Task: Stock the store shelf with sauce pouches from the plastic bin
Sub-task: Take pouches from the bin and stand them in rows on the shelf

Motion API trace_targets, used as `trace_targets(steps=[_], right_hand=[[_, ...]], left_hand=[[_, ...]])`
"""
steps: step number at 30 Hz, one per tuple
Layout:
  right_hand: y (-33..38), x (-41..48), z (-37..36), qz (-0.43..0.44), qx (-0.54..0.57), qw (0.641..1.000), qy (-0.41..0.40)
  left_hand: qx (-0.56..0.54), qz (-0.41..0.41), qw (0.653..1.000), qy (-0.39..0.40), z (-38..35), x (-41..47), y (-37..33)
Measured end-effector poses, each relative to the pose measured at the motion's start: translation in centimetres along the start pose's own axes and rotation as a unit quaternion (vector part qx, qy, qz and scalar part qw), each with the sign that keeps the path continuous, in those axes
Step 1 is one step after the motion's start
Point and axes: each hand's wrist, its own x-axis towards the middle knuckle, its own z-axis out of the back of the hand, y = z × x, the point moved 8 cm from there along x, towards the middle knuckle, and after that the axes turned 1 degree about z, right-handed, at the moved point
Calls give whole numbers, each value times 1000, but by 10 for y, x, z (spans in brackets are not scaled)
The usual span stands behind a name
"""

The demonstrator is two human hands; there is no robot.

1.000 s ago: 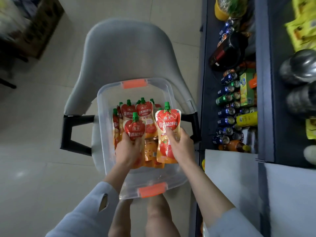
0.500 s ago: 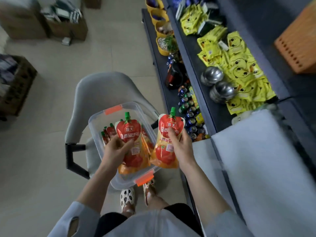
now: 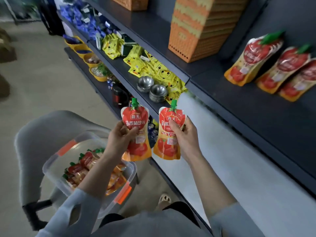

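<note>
My left hand [image 3: 119,135] grips a red and orange sauce pouch [image 3: 136,132] with a green cap, held upright. My right hand [image 3: 185,134] grips a second sauce pouch [image 3: 168,139] beside it. Both are in mid-air in front of the shelf unit, above and right of the clear plastic bin [image 3: 51,168] with orange latches. Several more pouches [image 3: 82,165] lie in the bin. Three pouches [image 3: 273,65] stand leaning on the dark shelf [image 3: 239,100] at the upper right.
The bin rests on a grey chair [image 3: 51,127]. Stacked orange baskets [image 3: 198,26] stand on the same shelf left of the pouches. The shelf below holds yellow packets [image 3: 153,65] and steel bowls [image 3: 153,88]. A white surface [image 3: 230,159] lies under the pouch shelf.
Both hands lifted their pouches out of the bin and up to the right toward the shelf. The view swung up from the bin to the shelves.
</note>
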Motion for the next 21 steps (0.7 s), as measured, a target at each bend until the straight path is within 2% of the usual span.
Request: trace_targets(steps=[7, 13, 17, 21], right_hand=[[57, 19, 101, 55, 9, 992, -113], [113, 46, 199, 110, -7, 978, -180], [140, 71, 267, 122, -21, 966, -228], [145, 101, 324, 84, -40, 958, -271]], left_hand=[[35, -65, 993, 97, -104, 31, -42], [62, -131, 971, 188, -207, 56, -94], [69, -156, 967, 191, -261, 74, -120], [50, -164, 966, 195, -302, 85, -136]])
